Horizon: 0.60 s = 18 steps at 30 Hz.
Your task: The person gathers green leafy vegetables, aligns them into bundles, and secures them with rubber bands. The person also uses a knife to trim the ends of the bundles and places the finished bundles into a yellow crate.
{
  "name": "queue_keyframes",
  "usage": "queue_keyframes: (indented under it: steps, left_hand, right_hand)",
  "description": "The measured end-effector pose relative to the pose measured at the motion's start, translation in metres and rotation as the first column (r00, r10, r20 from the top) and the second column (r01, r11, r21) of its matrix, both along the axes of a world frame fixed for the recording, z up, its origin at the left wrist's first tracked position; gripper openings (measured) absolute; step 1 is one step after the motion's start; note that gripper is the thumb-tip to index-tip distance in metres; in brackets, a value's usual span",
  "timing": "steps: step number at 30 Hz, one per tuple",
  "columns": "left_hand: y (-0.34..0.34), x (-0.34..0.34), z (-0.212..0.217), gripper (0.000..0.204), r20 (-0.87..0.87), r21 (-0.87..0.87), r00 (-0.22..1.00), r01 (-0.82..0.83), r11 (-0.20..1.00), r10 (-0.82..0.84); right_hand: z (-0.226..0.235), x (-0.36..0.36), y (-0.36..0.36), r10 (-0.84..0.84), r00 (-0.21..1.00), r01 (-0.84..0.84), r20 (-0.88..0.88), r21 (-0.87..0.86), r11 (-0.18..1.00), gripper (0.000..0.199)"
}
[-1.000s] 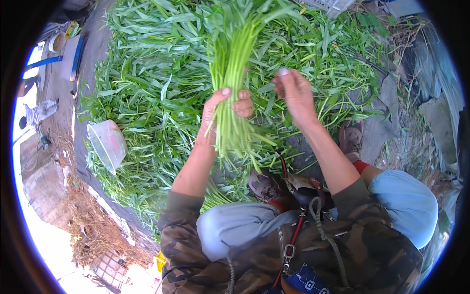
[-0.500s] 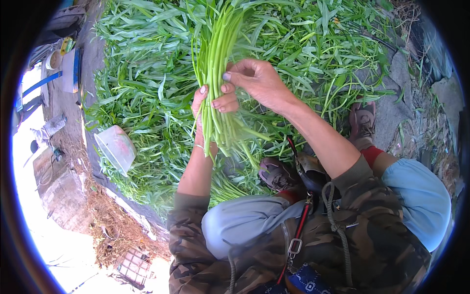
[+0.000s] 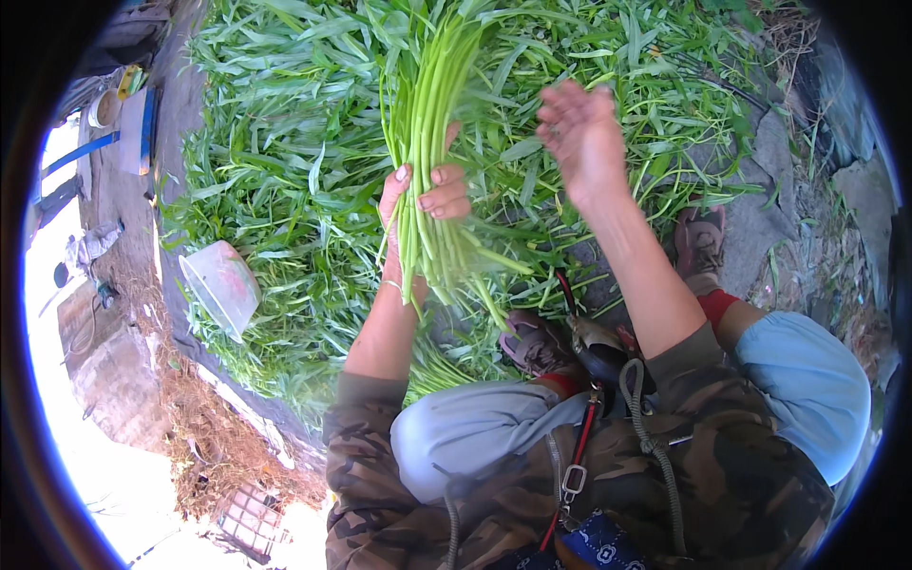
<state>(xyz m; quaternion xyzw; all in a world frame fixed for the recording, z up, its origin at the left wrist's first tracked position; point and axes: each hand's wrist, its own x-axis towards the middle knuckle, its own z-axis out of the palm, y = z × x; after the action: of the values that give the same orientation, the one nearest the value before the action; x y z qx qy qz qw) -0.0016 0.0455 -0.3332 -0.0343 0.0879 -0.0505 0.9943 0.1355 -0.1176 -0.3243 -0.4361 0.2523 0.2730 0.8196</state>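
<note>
My left hand (image 3: 423, 204) grips a thick bunch of long green stalks (image 3: 429, 123), held upright with the cut ends hanging below my fingers. My right hand (image 3: 581, 133) is raised to the right of the bunch, fingers apart, holding nothing and not touching the stalks. Both hands hover over a wide heap of cut green leafy plants (image 3: 285, 171) spread on the ground in front of me. My knees in light blue trousers and camouflage sleeves fill the lower part of the view.
A clear plastic container (image 3: 220, 285) lies on the greens at the left. A sandalled foot (image 3: 701, 242) rests on the stone ground at right. Dry straw and a concrete block (image 3: 114, 370) sit at lower left, buckets and blue objects at upper left.
My right hand has come off the bunch and moved to the right, open. My left hand keeps hold of the stalks, which now stand a little higher.
</note>
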Motion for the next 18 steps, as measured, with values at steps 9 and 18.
queue_keyframes:
  steps: [9, 18]
  left_hand:
    - [-0.011, 0.021, 0.061, 0.045, -0.527, 0.791, 0.849, 0.5, 0.353, -0.024]
    - [-0.024, 0.004, 0.026, 0.065, -0.451, 0.53, 0.87, 0.442, 0.724, -0.2]
  right_hand:
    - [0.008, -0.013, 0.015, 0.722, 0.658, -0.721, 0.212, -0.099, 0.686, 0.065]
    - [0.011, -0.009, 0.013, 0.77, 0.632, -0.762, 0.086, -0.108, 0.638, 0.05]
